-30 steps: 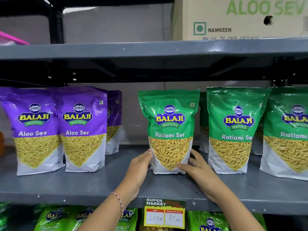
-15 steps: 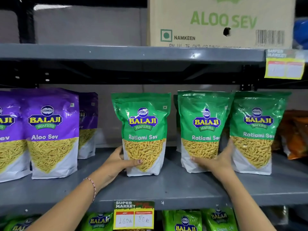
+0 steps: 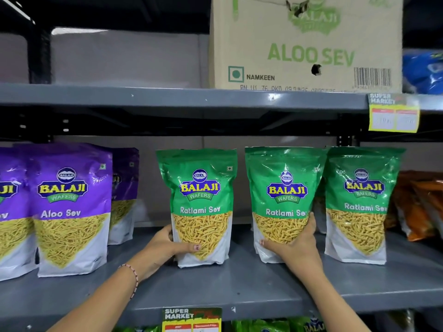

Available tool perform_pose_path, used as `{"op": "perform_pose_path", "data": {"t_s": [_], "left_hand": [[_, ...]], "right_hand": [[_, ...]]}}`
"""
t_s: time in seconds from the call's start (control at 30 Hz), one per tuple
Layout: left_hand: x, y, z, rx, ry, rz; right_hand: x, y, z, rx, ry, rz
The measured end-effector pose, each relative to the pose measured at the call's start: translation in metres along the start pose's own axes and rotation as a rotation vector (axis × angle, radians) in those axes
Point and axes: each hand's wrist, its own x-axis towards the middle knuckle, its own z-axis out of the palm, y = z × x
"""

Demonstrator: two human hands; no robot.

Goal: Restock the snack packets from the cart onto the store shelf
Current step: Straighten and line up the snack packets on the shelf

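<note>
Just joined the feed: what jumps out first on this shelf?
Three green Ratlami Sev packets stand upright mid-shelf; the left hand grips the leftmost packet and the right hand the middle packet. Purple Aloo Sev packets stand to their left, and an Aloo Sev carton sits on the shelf above.

Both bare forearms reach up and forward from the bottom edge, well apart. The left hand [image 3: 165, 248] is cupped, thumb lying across to the right, a beaded band on its wrist. The right hand [image 3: 297, 245] is cupped too, fingers spread upward.
</note>
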Motion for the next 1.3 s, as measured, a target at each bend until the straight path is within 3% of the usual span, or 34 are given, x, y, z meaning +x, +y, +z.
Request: {"op": "perform_pose_path", "data": {"t_s": [0.33,0.43,0.53,0.6,0.67,0.8,0.87,1.03,1.3], "left_hand": [[-0.004,0.005,0.000,-0.037,-0.106,-0.027],[-0.018,0.012,-0.007,-0.014,0.000,0.071],[-0.050,0.013,-0.019,-0.048,0.207,0.315],[-0.075,0.011,-0.040,0.066,0.464,0.502],[-0.090,0.006,-0.079,0.103,0.682,0.607],[-0.099,-0.002,-0.154,-0.004,0.799,0.501],[-0.096,-0.009,-0.177,0.023,0.759,0.388],[-0.088,-0.024,-0.208,0.119,0.645,0.203],[-0.083,-0.033,-0.198,0.187,0.540,0.148]], "right_hand": [[-0.005,-0.005,0.000,0.099,0.012,0.004],[-0.025,-0.019,0.004,0.198,0.137,-0.027],[-0.070,-0.051,0.027,0.431,0.226,-0.194],[-0.100,-0.076,0.059,0.559,0.112,-0.307],[-0.123,-0.095,0.098,0.595,-0.129,-0.323],[-0.149,-0.131,0.175,0.428,-0.648,-0.234],[-0.153,-0.146,0.213,0.374,-0.785,-0.149],[-0.162,-0.172,0.275,0.407,-0.899,-0.039],[-0.158,-0.164,0.280,0.520,-0.825,-0.109]]}}
